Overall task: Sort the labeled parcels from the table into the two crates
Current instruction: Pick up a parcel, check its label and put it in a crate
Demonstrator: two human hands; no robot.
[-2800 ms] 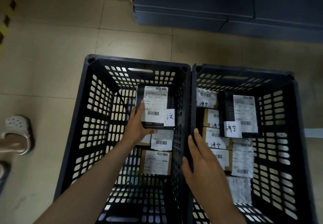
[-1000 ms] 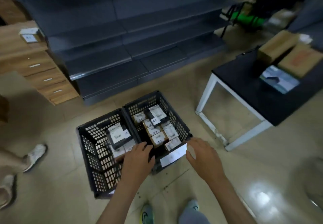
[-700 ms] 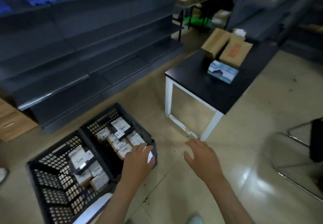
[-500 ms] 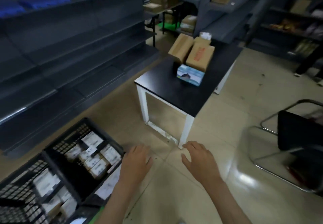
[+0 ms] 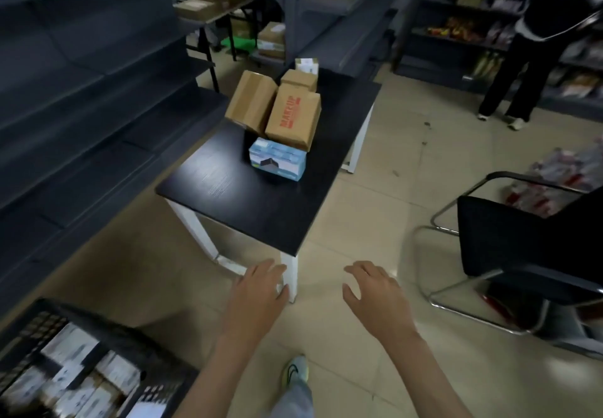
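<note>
A black-topped table point(image 5: 267, 208) with white legs stands ahead. On it lie a blue-and-white box point(image 5: 278, 159), a brown carton with red print point(image 5: 293, 119), another brown carton point(image 5: 249, 102) leaning on it, and smaller parcels behind. My left hand point(image 5: 257, 297) and my right hand point(image 5: 375, 293) hover over the floor in front of the table, fingers relaxed, holding nothing. One black crate point(image 5: 153, 349) with labeled parcels point(image 5: 70, 349) inside shows at the bottom left; the other crate is out of view.
Dark grey shelving point(image 5: 81, 91) runs along the left. A black chair point(image 5: 522, 254) with a chrome frame stands at the right. A person in dark trousers point(image 5: 522, 68) stands at the far right by stocked shelves. My shoe point(image 5: 295, 370) shows on the tiled floor.
My view has swung up and right from the crates to the table. My left hand let go of a parcel in the left crate; both hands are now out of the crates and hold nothing.
</note>
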